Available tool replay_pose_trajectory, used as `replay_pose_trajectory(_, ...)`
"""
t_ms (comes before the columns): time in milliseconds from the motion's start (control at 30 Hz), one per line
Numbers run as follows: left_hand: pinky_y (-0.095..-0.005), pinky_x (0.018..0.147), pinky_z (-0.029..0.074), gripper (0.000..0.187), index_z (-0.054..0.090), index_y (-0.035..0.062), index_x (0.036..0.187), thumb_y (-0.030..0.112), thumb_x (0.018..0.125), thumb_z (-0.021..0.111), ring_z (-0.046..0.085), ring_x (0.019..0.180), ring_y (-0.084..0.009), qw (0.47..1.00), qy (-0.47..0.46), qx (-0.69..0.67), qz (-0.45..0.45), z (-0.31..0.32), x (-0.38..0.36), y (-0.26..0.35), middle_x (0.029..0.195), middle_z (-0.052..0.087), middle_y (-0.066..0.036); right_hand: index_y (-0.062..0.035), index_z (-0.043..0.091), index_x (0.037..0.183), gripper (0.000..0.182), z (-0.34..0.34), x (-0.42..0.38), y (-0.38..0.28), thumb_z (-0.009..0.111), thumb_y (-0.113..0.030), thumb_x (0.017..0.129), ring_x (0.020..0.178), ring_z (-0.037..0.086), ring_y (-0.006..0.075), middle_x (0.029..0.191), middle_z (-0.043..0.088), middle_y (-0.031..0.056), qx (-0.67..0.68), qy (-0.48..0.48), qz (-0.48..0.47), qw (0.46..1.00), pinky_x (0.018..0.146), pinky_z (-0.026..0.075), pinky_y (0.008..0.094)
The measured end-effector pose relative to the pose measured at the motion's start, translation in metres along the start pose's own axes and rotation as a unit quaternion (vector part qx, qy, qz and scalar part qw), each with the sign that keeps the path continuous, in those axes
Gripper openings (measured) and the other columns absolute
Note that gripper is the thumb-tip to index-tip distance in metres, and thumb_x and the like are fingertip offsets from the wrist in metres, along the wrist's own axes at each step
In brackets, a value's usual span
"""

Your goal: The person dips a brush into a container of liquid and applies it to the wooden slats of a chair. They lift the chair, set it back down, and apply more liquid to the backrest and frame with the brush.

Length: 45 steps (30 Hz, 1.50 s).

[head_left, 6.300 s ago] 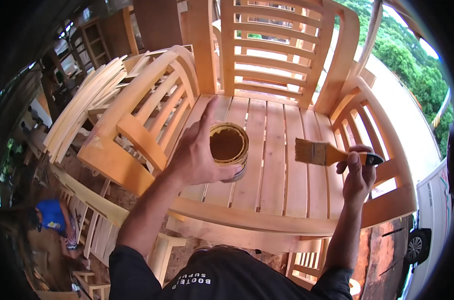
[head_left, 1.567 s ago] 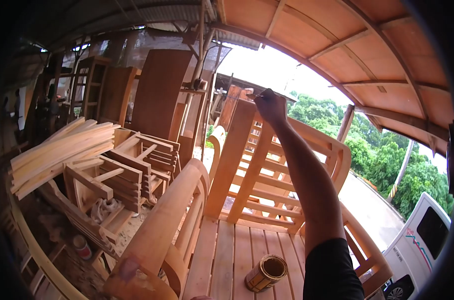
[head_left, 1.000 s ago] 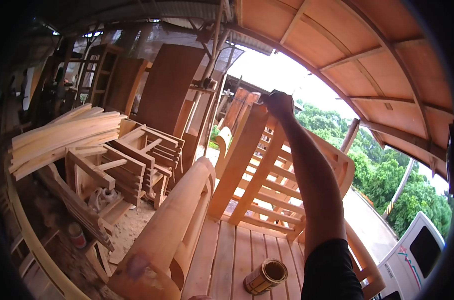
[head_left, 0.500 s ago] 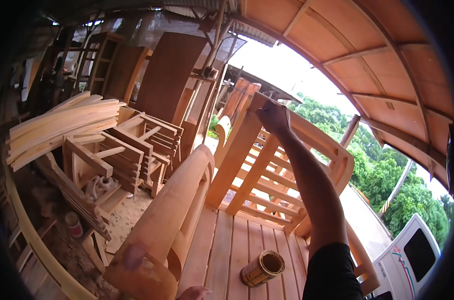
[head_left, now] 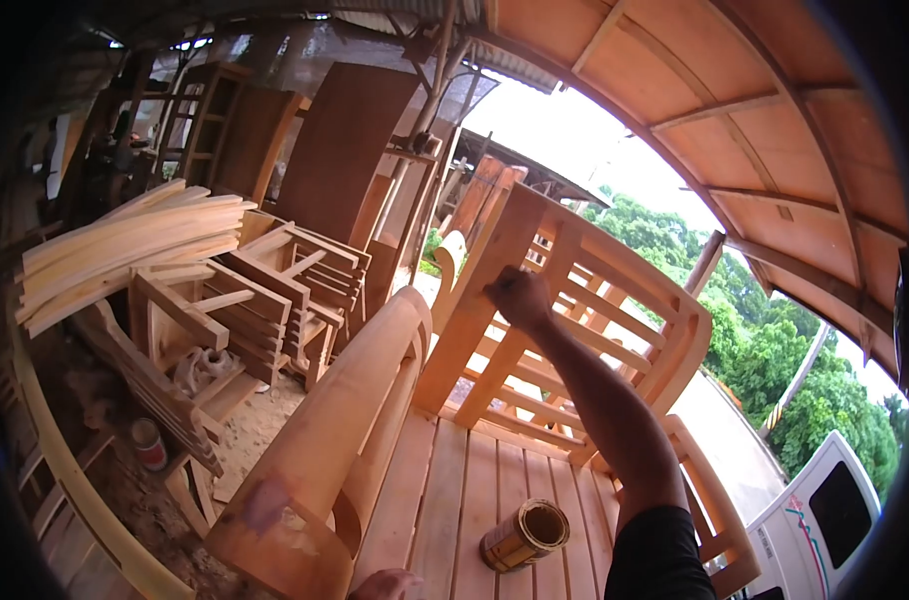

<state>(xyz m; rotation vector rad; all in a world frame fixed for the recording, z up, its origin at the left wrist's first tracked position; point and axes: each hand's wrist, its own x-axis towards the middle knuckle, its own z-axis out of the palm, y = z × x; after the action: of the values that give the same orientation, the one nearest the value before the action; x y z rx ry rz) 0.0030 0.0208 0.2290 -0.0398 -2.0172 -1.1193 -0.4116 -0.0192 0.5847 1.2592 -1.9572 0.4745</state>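
My right hand (head_left: 521,297) is closed in a fist against the wide left-hand board of the slatted wooden backrest (head_left: 492,260). Whatever its fingers hold, if anything, is hidden from view. Only part of my left hand (head_left: 387,584) shows at the bottom edge, its fingers stretched out low by the bench seat and the near armrest. The wooden bench seat (head_left: 437,500) is made of planks, and an open tin can (head_left: 525,535) with brown-stained sides stands on it. Left of the seat runs a broad, rounded armrest (head_left: 320,420) with a dark purplish patch.
Stacked curved wood pieces (head_left: 125,250) lie at the left beside unfinished wooden frames (head_left: 245,300). A small can (head_left: 149,443) stands lower left. Large brown panels (head_left: 345,150) lean behind. A white vehicle (head_left: 820,520) is at the lower right, under a curved wooden roof (head_left: 775,120).
My right fist has slid down the backrest's left board, from near its top edge to further below. My left hand and the tin can have barely moved.
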Motion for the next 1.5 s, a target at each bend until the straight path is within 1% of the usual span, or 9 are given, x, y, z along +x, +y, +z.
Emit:
replay_pose_trajectory(200, -0.0502, 0.094, 0.052, 0.033, 0.065, 0.0, 0.117, 0.016, 0.089, 0.074, 0.065, 0.105, -0.045, 1.0, -0.002, -0.001, -0.021, 0.0, 0.001, 0.005, 0.111, 0.067, -0.025, -0.0088, 0.075, 0.093, 0.024, -0.047, 0.108, 0.021, 0.067, -0.03, 0.087, 0.081, 0.075, 0.0349, 0.084, 0.075, 0.0153, -0.078, 0.113, 0.108, 0.985, 0.082, 0.058, 0.0479)
replay_pose_trajectory(400, -0.0496, 0.091, 0.053, 0.032, 0.065, -0.0006, 0.116, 0.015, 0.089, 0.074, 0.065, 0.102, -0.0447, 0.999, -0.002, -0.026, -0.021, -0.011, 0.015, 0.02, 0.109, 0.067, -0.024, -0.0105, 0.072, 0.1, 0.019, -0.018, 0.085, 0.03, 0.064, -0.021, 0.086, 0.076, 0.073, 0.0369, 0.077, 0.07, 0.0162, -0.194, 0.137, -0.067, 0.969, 0.07, 0.059, 0.0485)
replay_pose_trajectory(533, -0.0488, 0.09, 0.053, 0.032, 0.065, -0.0006, 0.116, 0.014, 0.089, 0.074, 0.065, 0.101, -0.0443, 1.0, 0.01, -0.006, -0.011, -0.001, 0.004, 0.007, 0.109, 0.067, -0.024, -0.0087, 0.066, 0.09, 0.018, 0.022, -0.001, 0.008, 0.071, -0.025, 0.084, 0.072, 0.071, 0.0398, 0.076, 0.069, 0.0187, -0.041, 0.101, -0.161, 0.981, 0.067, 0.059, 0.0492)
replay_pose_trajectory(633, -0.0484, 0.089, 0.053, 0.032, 0.065, -0.0006, 0.116, 0.014, 0.089, 0.074, 0.065, 0.101, -0.0439, 1.0, -0.016, -0.008, -0.019, -0.013, 0.014, 0.016, 0.109, 0.067, -0.024, -0.0083, 0.067, 0.087, 0.021, 0.009, -0.025, -0.018, 0.072, -0.029, 0.083, 0.071, 0.072, 0.039, 0.073, 0.07, 0.017, 0.03, -0.006, -0.078, 0.997, 0.068, 0.06, 0.0485)
replay_pose_trajectory(867, -0.0466, 0.084, 0.054, 0.03, 0.066, -0.0009, 0.114, 0.013, 0.09, 0.074, 0.066, 0.094, -0.0414, 0.999, 0.03, 0.012, 0.009, -0.001, 0.008, 0.01, 0.106, 0.066, -0.024, -0.008, 0.072, 0.089, 0.027, -0.044, 0.104, 0.028, 0.067, -0.035, 0.089, 0.076, 0.074, 0.0381, 0.074, 0.072, 0.0149, -0.079, 0.174, 0.091, 0.977, 0.074, 0.059, 0.0469)
replay_pose_trajectory(1133, -0.0455, 0.083, 0.055, 0.03, 0.066, -0.0014, 0.114, 0.014, 0.09, 0.074, 0.066, 0.095, -0.0402, 1.0, 0.014, 0.021, -0.007, -0.006, 0.01, 0.014, 0.104, 0.067, -0.024, -0.0066, 0.058, 0.087, 0.021, 0.003, 0.013, 0.037, 0.071, -0.023, 0.084, 0.059, 0.067, 0.037, 0.067, 0.066, 0.0163, -0.053, 0.172, -0.175, 0.968, 0.053, 0.055, 0.0486)
replay_pose_trajectory(1267, -0.0453, 0.083, 0.055, 0.03, 0.066, -0.0012, 0.114, 0.015, 0.09, 0.074, 0.066, 0.095, -0.04, 1.0, 0.002, 0.008, -0.028, -0.006, 0.009, 0.014, 0.104, 0.067, -0.023, -0.0069, 0.064, 0.082, 0.019, 0.014, -0.051, 0.019, 0.074, -0.023, 0.081, 0.062, 0.069, 0.0349, 0.067, 0.068, 0.0147, 0.032, 0.036, -0.073, 0.996, 0.058, 0.056, 0.0467)
replay_pose_trajectory(1333, -0.0454, 0.083, 0.055, 0.03, 0.065, -0.001, 0.114, 0.015, 0.09, 0.074, 0.066, 0.095, -0.0399, 1.0, 0.007, 0.018, -0.009, -0.003, 0.007, 0.009, 0.104, 0.066, -0.023, -0.0062, 0.068, 0.081, 0.021, -0.003, -0.03, 0.018, 0.075, -0.026, 0.079, 0.063, 0.07, 0.0342, 0.066, 0.068, 0.0158, 0.122, 0.065, 0.037, 0.99, 0.062, 0.057, 0.0453)
replay_pose_trajectory(1500, -0.0446, 0.08, 0.054, 0.029, 0.066, -0.0001, 0.114, 0.015, 0.09, 0.074, 0.065, 0.091, -0.0373, 0.999, -0.01, 0.007, -0.035, -0.003, 0.006, 0.01, 0.104, 0.066, -0.022, -0.0056, 0.068, 0.076, 0.019, -0.056, 0.071, 0.06, 0.071, -0.024, 0.082, 0.067, 0.072, 0.0363, 0.074, 0.071, 0.0174, 0.017, 0.228, -0.004, 0.973, 0.065, 0.058, 0.0444)
